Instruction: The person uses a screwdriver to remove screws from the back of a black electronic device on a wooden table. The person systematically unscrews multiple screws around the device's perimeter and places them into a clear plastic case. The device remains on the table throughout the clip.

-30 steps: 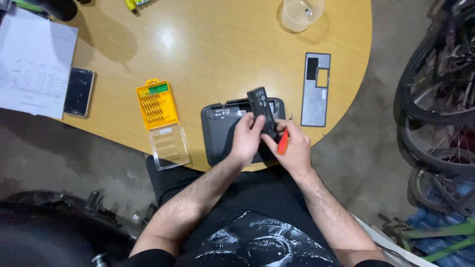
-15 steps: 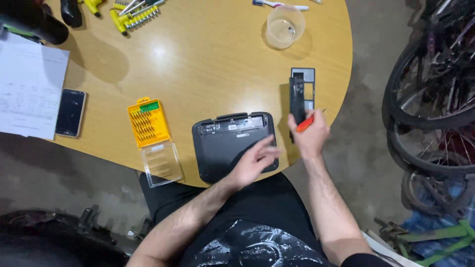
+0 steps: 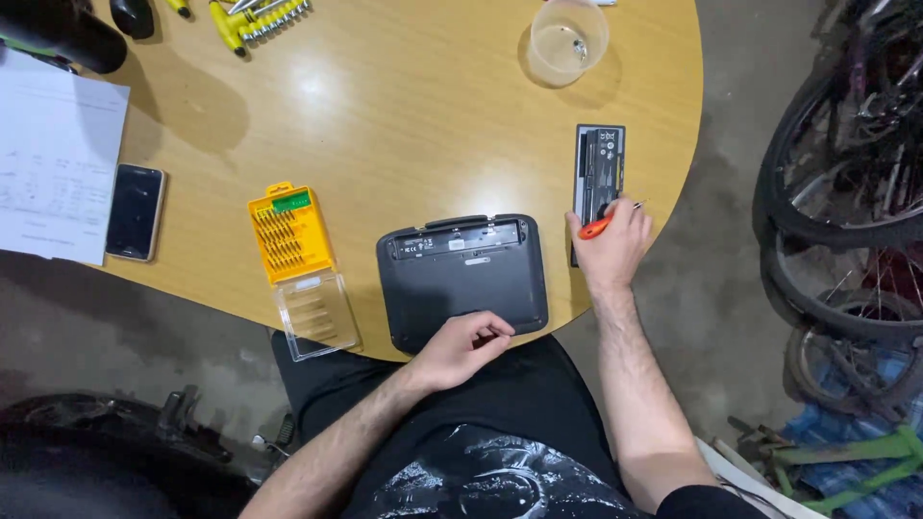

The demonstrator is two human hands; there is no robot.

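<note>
We see a dark grey laptop [image 3: 461,279] lying upside down at the near edge of the wooden surface [image 3: 413,125], its underside facing up and a long slot along its far edge open and bare. The long black battery [image 3: 598,173] is out of that slot and lies to the right, on top of a grey cover plate [image 3: 584,135] near the surface's right edge. So the battery is removed and the cover is off; the rest of the laptop's shell looks closed, and we cannot tell which screws are out.

Our right hand [image 3: 615,240] rests on the near end of the battery, its grip pinching a small screwdriver with a red handle [image 3: 596,227] between thumb and fingers while the fingertips touch the battery. Our left hand [image 3: 461,348] lies at the laptop's near edge, fingers curled loosely inward and holding nothing that we can see.

To the left of the laptop lies a yellow case of screwdriver bits [image 3: 288,233], its clear lid [image 3: 315,312] folded open toward us. Farther left are a dark phone [image 3: 135,211] and a printed sheet of paper [image 3: 53,163]. At the far side stand a clear plastic cup [image 3: 567,38] and some yellow-handled tools [image 3: 252,17]. Bicycle wheels [image 3: 846,163] lean off to the right.
</note>
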